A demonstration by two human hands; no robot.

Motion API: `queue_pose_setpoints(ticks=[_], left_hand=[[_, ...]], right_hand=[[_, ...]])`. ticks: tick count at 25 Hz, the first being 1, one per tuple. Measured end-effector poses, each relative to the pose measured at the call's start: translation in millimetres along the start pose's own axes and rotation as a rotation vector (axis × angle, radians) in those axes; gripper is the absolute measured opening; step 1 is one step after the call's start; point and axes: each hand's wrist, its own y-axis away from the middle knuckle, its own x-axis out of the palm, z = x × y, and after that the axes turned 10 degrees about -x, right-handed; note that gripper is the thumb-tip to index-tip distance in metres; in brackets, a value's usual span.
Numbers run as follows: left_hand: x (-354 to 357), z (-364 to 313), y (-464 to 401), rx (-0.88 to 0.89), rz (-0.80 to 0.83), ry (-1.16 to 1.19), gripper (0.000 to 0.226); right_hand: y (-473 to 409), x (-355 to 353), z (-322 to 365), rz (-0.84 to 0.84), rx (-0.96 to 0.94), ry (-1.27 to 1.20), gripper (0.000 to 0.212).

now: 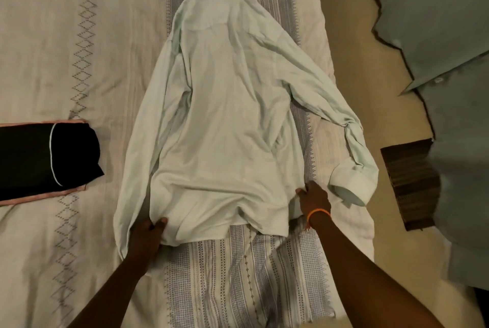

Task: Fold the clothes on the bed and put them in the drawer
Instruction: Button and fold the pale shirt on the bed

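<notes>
A bed (pixel 39 49) covered in a cream spread with grey diamond and stripe stitching fills the view ahead of the hands. Right of them runs a tan floor (pixel 370 105) (dimly, warmly lit), where a dark brown ribbed mat (pixel 410 184) lies.

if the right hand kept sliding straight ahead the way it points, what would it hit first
Most likely the shirt's right sleeve, which crosses the bedspread ahead of the right hand; the exact heading is uncertain.

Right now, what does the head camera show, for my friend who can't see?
Two hands, left hand and right hand, grip the hem of a pale shirt spread on a bed. A folded black garment lies at left.
</notes>
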Motion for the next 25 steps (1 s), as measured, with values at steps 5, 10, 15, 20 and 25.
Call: queue_pose_setpoints(ticks=[5, 10, 15, 20, 25], left_hand=[[-41.9, 19.6, 6.1, 0.052, -0.123, -0.278, 0.023], [-54.7, 49.7, 22.6, 0.026, -0.132, -0.555, 0.021], [-31.5, 49.2, 38.6, -0.026, -0.142, -0.405, 0.029], [-17.9, 47.9, 57.3, 0.057, -0.206, -0.466, 0.033], [-17.4, 50.6, 54.5, 0.172, -0.244, -0.551, 0.037]], right_hand=[[26.6, -50.3, -70.4, -0.144, 0.049, 0.004, 0.026], [67.8, -46.0, -129.3, 0.013, 0.112, 0.126, 0.019], [91.5, -14.0, -88.9, -0.196, 0.041, 0.298, 0.033], [99.0, 12.1, -71.5, -0.086, -0.216, 0.449, 0.025], [99.8, 24.5, -85.0, 0.045, -0.101, 0.529, 0.032]])
